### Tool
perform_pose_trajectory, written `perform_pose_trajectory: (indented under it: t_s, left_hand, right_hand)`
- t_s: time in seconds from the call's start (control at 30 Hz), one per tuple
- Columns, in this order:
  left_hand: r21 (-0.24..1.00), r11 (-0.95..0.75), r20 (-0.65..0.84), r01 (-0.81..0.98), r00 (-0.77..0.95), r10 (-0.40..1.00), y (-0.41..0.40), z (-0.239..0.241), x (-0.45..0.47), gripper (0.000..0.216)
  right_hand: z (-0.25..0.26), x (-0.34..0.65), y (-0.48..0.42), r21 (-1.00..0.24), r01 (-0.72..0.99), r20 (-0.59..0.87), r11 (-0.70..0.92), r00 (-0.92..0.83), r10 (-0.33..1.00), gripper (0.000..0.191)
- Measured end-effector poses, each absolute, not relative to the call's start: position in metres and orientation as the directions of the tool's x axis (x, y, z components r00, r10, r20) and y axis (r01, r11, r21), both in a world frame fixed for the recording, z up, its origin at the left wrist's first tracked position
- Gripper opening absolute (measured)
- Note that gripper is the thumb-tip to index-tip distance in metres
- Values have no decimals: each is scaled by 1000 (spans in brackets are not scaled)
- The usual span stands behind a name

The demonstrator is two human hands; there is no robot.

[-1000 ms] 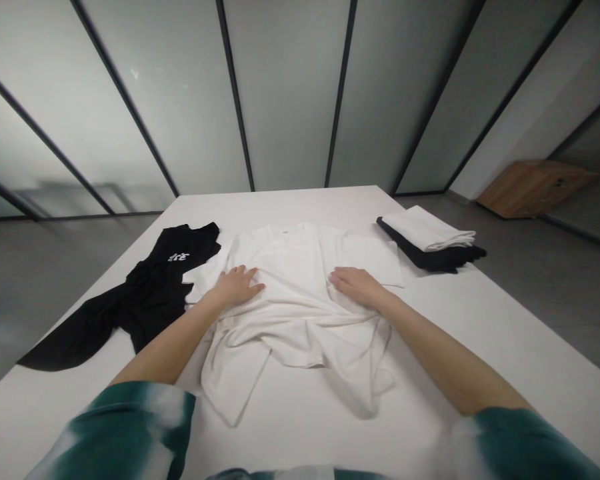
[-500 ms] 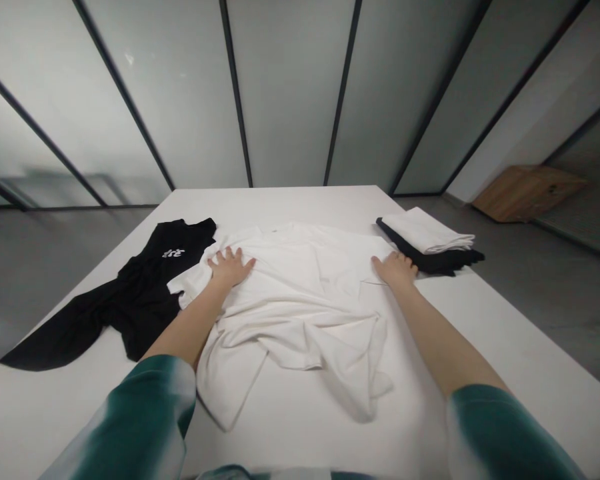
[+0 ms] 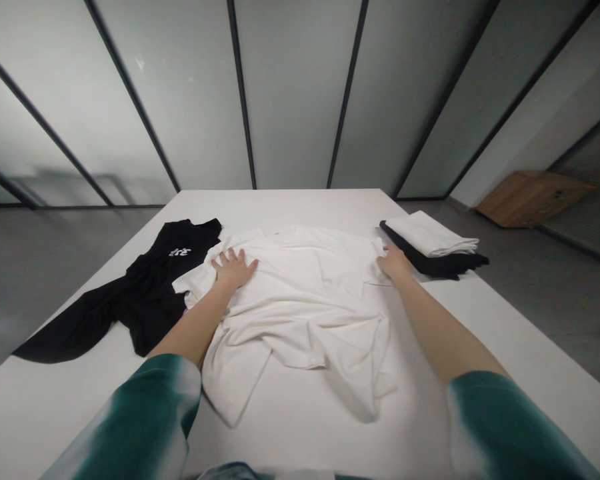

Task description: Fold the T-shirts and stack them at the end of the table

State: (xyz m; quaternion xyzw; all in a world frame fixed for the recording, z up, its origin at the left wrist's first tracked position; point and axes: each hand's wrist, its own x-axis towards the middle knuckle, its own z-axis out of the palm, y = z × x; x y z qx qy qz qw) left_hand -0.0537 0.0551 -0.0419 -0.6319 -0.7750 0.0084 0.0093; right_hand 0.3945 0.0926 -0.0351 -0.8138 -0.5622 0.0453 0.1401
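A white T-shirt (image 3: pixel 300 273) lies spread on the table, its collar at the far side and its lower part rumpled in folds nearer to me. My left hand (image 3: pixel 234 269) rests flat on the shirt's left shoulder area with fingers spread. At the opposite side, my right hand (image 3: pixel 394 262) has its fingers closed on the edge of the right sleeve, whose hem lifts slightly by the fingertips. The fingers' undersides are hidden.
Left of the shirt lies a crumpled black garment (image 3: pixel 150 287) with a small white print. A folded white cloth (image 3: pixel 433 233) sits on folded black cloth (image 3: pixel 430 265) at the right. The white table (image 3: pixel 290 440) ends before frosted glass panels; a wooden cabinet (image 3: pixel 530 199) stands beyond.
My right hand has gone from lying flat with fingers spread to closing on the right sleeve's edge. My left hand stays spread on the shirt. The view has shifted slightly.
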Motion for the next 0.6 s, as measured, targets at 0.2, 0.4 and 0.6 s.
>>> perform_pose_trajectory:
  t_s: [0.2,0.4,0.6]
  left_hand:
    - [-19,207,-19,978,-207,978,56,-42,-54,82]
    - [-16,202,-6,979,-202,979,55,-41,-52,81]
    - [-12,200,-8,980,-200,980,55,-42,-52,81]
  right_hand:
    - [-21,407,118,-241,901,-20,-362,368,930,54]
    - [1,430,136,-304,892,99,-336,380,920,23]
    - [22,390,126,-319,946,442,-59,204,873,31]
